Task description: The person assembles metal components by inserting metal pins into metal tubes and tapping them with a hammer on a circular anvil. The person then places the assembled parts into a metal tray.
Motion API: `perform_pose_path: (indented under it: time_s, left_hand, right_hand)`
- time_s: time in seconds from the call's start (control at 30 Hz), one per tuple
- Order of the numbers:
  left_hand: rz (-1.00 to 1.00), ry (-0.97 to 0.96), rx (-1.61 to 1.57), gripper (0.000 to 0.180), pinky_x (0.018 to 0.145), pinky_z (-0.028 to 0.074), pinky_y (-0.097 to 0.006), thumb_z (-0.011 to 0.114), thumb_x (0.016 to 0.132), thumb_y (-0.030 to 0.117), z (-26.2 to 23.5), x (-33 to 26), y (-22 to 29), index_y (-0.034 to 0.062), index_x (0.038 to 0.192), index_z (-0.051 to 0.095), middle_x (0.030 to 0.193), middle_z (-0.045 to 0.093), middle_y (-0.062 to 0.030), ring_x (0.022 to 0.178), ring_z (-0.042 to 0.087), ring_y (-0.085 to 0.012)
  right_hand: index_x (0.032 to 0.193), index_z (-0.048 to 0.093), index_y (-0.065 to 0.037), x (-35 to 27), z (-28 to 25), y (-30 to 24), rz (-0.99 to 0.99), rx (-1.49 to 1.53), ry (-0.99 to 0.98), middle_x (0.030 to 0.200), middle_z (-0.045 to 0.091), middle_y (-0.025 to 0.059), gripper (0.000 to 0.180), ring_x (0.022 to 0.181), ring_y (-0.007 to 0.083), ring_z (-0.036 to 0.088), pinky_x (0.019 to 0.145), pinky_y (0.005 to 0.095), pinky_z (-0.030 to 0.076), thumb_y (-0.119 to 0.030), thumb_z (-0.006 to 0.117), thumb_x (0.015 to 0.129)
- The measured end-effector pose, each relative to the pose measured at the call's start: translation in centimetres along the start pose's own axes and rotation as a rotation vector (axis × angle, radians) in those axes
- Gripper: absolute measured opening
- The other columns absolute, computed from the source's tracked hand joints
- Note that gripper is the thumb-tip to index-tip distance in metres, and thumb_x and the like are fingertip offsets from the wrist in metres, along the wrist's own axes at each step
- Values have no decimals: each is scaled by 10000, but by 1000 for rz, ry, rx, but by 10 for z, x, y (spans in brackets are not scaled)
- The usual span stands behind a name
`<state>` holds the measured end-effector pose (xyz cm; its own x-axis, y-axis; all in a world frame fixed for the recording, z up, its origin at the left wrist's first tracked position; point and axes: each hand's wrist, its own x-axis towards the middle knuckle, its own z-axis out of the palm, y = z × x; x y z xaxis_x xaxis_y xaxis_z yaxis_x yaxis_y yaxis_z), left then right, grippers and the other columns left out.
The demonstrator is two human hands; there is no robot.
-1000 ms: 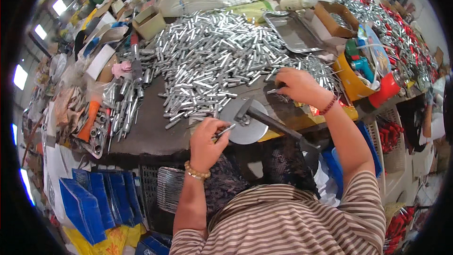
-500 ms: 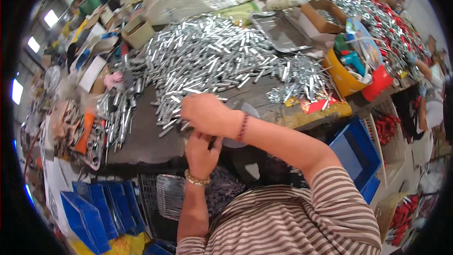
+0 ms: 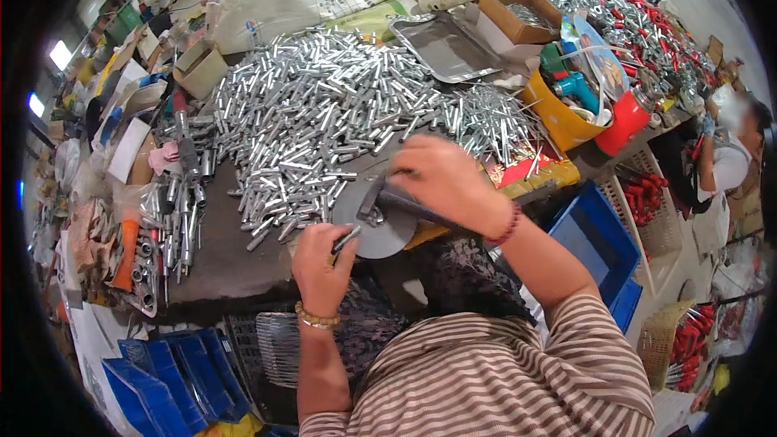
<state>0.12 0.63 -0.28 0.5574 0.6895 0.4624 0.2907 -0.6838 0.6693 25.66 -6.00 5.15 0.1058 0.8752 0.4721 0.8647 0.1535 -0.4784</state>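
Observation:
My left hand [image 3: 322, 263] is closed round a short metal tube [image 3: 346, 239], whose end sticks out between thumb and fingers. Just to its right, a round grey disc [image 3: 387, 236] lies at the table edge, with a dark metal fixture [image 3: 374, 202] and its bar on top. My right hand [image 3: 447, 182] hangs over that bar, beside the pile of thin metal rods [image 3: 498, 125]. Motion smears its fingers, and whether they hold anything is hidden. Beyond both hands spreads a large heap of silvery metal tubes [image 3: 316, 105].
A yellow bucket [image 3: 558, 113] of tools and a red bottle [image 3: 625, 123] stand at right. Behind the heap lie a metal tray [image 3: 445, 48] and a white sack [image 3: 283, 8]. Sockets and tools [image 3: 174, 210] crowd the left; blue bins [image 3: 599, 235] sit below the table. A co-worker [image 3: 728, 158] is far right.
My right hand has left my left hand and moved right, over the fixture. The disc and the tube in my left hand now show. The view has shifted slightly.

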Motion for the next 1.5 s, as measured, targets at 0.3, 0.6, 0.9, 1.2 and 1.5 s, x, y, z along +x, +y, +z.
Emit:
perform_pose_path:
  time_s: [0.3,0.6,0.9,1.2,1.5]
  left_hand:
    - [-64,-24,-34,194,819,531,-378,799,856,70,0,2,1,39,1042,756,991,671,-113,915,668,-296]
    - [-104,-16,-57,165,737,507,-338,796,845,41,-3,1,1,33,1003,751,950,644,-88,815,625,-233]
    - [-32,-115,-87,139,764,506,-358,780,861,58,-10,5,8,15,989,747,939,642,-96,861,632,-260]
    - [-118,-122,-87,157,753,505,-366,798,861,62,-10,-3,17,21,1007,757,947,643,-95,867,631,-256]
    - [-94,-89,-25,154,790,508,-375,798,858,59,-6,2,20,29,1002,754,948,632,-94,917,623,-272]
  right_hand:
    - [969,734,-90,-68,-79,66,165,-469,67,979,670,81,173,963,315,677,816,428,557,-97,785,804]
    - [911,710,-133,-59,-57,87,-131,-530,-26,982,623,31,97,992,239,635,882,388,513,-96,674,828]
    - [818,664,-111,-55,-54,55,-159,-422,11,875,625,40,65,890,254,646,811,401,528,-89,718,789]
    - [878,693,-97,-57,19,-25,-197,-121,-65,880,604,47,143,883,271,638,794,419,492,-87,788,771]
    - [883,689,-102,-54,24,-28,-139,-71,-69,895,598,45,171,900,269,628,799,407,474,-82,800,755]
